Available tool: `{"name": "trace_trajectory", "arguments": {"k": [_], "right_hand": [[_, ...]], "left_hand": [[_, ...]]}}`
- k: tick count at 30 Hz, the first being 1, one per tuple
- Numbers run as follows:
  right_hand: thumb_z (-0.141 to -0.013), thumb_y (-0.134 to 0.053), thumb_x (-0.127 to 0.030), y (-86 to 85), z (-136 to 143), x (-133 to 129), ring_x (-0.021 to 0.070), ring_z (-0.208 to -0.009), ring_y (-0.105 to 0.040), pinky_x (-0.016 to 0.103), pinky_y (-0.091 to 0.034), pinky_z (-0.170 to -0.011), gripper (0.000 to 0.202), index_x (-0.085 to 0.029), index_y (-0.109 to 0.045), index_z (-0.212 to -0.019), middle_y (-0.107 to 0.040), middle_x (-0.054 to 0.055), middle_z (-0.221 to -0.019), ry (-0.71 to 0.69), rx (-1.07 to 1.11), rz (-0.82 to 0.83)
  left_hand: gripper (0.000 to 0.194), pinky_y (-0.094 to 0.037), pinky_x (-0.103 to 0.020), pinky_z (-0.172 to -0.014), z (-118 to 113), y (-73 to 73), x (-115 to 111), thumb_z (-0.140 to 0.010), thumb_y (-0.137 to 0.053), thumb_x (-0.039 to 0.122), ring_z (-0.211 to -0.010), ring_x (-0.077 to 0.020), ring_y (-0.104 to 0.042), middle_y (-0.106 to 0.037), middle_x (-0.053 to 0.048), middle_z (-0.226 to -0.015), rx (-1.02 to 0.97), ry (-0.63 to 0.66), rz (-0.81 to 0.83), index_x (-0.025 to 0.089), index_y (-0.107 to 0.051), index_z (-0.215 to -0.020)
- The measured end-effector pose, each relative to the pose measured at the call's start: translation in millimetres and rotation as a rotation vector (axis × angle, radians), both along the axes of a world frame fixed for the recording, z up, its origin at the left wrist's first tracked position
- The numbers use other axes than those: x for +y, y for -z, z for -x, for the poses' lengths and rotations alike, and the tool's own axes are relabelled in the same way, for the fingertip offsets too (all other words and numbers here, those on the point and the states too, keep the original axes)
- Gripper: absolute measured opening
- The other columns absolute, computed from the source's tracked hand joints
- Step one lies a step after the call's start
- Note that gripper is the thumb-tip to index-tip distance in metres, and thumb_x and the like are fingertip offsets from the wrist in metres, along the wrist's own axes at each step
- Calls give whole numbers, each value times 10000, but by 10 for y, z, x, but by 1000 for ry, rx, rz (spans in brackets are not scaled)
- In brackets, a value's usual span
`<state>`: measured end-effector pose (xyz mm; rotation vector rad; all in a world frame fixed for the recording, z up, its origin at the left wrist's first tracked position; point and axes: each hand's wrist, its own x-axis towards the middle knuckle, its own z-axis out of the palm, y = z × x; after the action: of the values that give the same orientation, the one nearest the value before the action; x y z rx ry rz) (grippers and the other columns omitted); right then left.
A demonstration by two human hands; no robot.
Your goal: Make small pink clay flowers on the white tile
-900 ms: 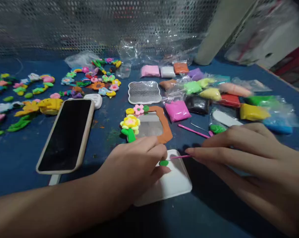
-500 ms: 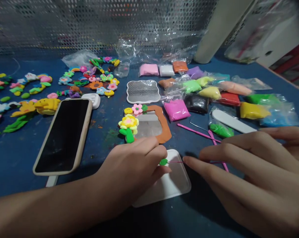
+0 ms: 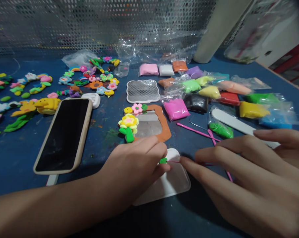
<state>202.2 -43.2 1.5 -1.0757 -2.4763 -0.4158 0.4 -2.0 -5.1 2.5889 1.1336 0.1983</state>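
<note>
Between thumb and fingers of my left hand (image 3: 134,168) is a small piece of green clay (image 3: 163,160), mostly hidden by the fingertips. My right hand (image 3: 245,175) is closed on a thin pink modelling tool (image 3: 172,161), whose tip touches the green clay. Beneath both lies a translucent white plastic sheet or lid (image 3: 176,185). Just beyond my left hand rests a small mirror with an orange-brown clay border (image 3: 165,124). Its left side carries a yellow clay flower (image 3: 128,121), a pink flower and green leaves.
A phone (image 3: 63,135) lies left, near several finished clay flower pieces (image 3: 97,85). A white wavy-edged mirror (image 3: 143,91) is behind the work. Bagged clay blocks (image 3: 176,109), crossed pink tools (image 3: 196,131) and a white spatula-like tool (image 3: 232,122) spread to the right.
My right hand has shifted slightly left with the pink tool. The green clay has turned a little in my left fingers, and its visible edge looks more notched.
</note>
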Motion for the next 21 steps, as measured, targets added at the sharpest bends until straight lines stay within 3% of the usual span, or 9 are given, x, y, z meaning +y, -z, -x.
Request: {"name": "trace_trajectory", "arguments": {"k": [14,21], "right_hand": [[-864,-515,-155,-40,19,18,209,-692,-472,430,-302,-685,113,-217,-606,-839,-634,26,-723,-2,38,-3],[-851,-519,-126,-12,53,6,208,-705,-480,445,-307,-723,127,-215,-609,-841,-618,29,-723,7,36,13]], "left_hand": [[64,-297,-248,-480,-9,15,6,-793,-626,211,-592,-140,-513,-528,39,-683,-6,-21,19,199,-563,-797],[75,-312,-237,-476,-20,14,10,-790,-625,217,-570,-132,-517,-558,39,-679,-24,-42,-3,201,-555,-812]]}}
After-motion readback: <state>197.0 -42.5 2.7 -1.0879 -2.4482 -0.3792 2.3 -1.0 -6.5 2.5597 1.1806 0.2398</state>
